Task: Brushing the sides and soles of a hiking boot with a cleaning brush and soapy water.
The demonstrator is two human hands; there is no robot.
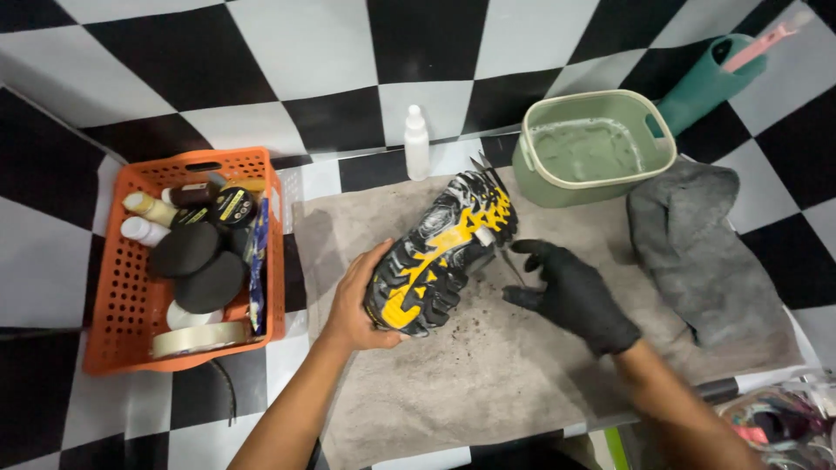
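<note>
Gripping the heel end of the shoe [444, 252] with my bare left hand [357, 300], fingers wrapped around its edge, I hold it sole-up over the grey mat [488, 383]. The sole is yellow and black, tilted on its side, toe pointing away from me. My right hand [570, 292], in a black glove, sits just beside the shoe's midsection with fingers loosely spread; whether it pinches a thin tool I cannot tell. Dark crumbs lie on the mat below. To the left stands an orange basket [109, 348] holding bottles, sponges and tape. Right, a grey cloth [697, 252] lies crumpled. Farther off, a green tub [592, 152] and a white bottle [416, 144] stand.
</note>
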